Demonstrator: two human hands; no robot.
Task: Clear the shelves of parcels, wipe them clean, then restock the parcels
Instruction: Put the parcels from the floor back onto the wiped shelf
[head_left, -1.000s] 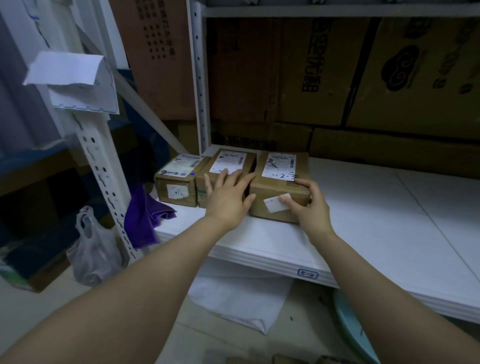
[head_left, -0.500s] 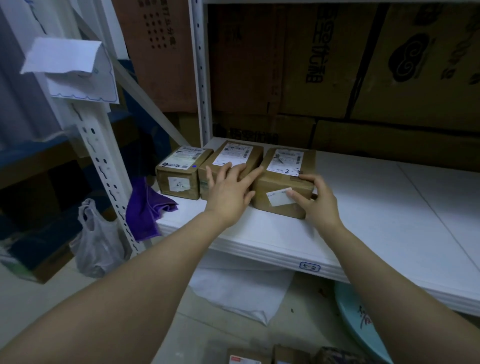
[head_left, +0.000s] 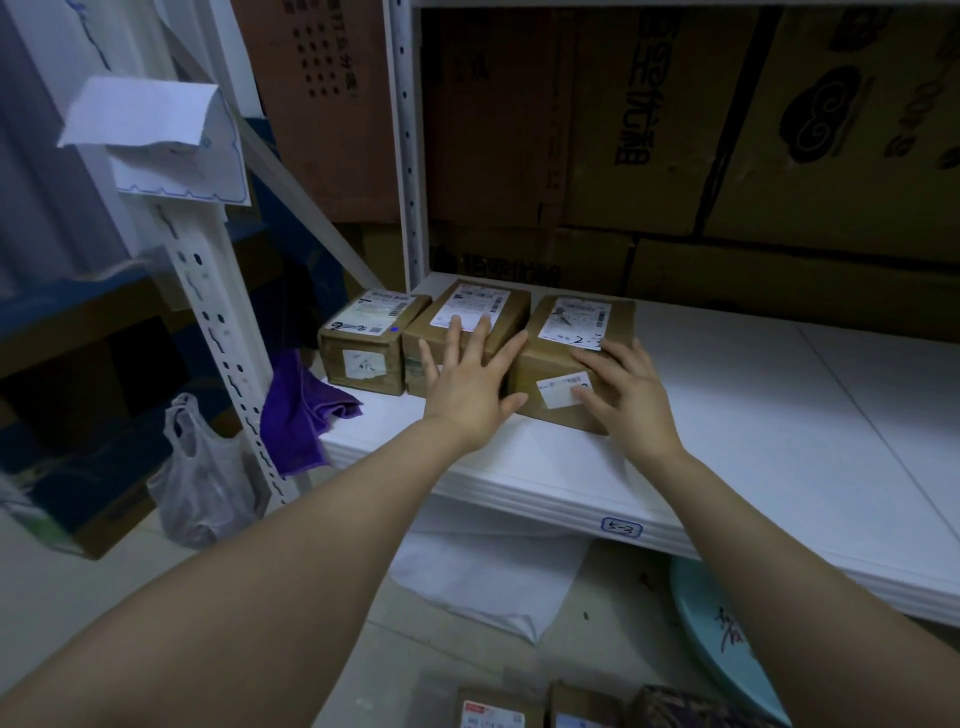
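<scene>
Three brown cardboard parcels stand in a row at the left end of the white shelf (head_left: 753, 441), each with a printed label on top. The left parcel (head_left: 363, 345) and the middle parcel (head_left: 470, 312) touch side by side, and the right parcel (head_left: 563, 364) sits just beside them, turned slightly. The person's left hand (head_left: 470, 384) lies flat against the front of the middle parcel, its fingers straight and spread and their tips reaching onto the top label. The right hand (head_left: 623, 395) rests on the right parcel's near corner, fingers loosely extended over the top edge and the thumb on the front face beside a small white sticker; neither hand is clamped round a box.

A purple cloth (head_left: 301, 415) hangs off the shelf's left end. A handwritten tag (head_left: 622, 529) marks the shelf's front edge. Large printed cartons (head_left: 675, 130) fill the space behind the shelf. Left of the shelf, a clear plastic bag (head_left: 202, 483) hangs at a perforated post (head_left: 218, 332). Below the shelf lie a white sheet (head_left: 488, 582) and a pale blue basin (head_left: 727, 639), with more parcels (head_left: 498, 712) on the floor in front.
</scene>
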